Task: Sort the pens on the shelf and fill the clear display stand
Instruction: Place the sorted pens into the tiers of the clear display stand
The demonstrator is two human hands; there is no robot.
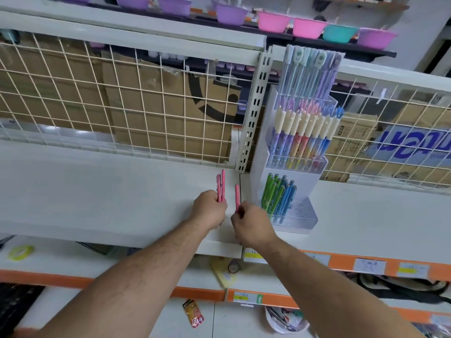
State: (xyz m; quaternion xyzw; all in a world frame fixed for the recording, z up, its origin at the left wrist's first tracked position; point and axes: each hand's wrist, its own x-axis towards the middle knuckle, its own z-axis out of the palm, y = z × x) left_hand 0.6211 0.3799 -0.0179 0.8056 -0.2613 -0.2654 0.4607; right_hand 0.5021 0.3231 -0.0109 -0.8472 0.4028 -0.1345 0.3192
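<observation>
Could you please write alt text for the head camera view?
A left hand grips several pink pens and a right hand holds one pink pen over a white shelf, beside a clear tiered display stand of pens.

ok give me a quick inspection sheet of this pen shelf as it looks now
surface: white shelf, stand on its right part
job's things: clear stand holds green pens and blue pens in front, pastel pens behind; front-right holes unfilled
clutter: tape roll and red packet lower down
hands: left hand grips a bunch of pink pens; right hand pinches a single pink pen
cables: nothing seen
surroundings: wire grid, cardboard behind it, bowls above
</observation>
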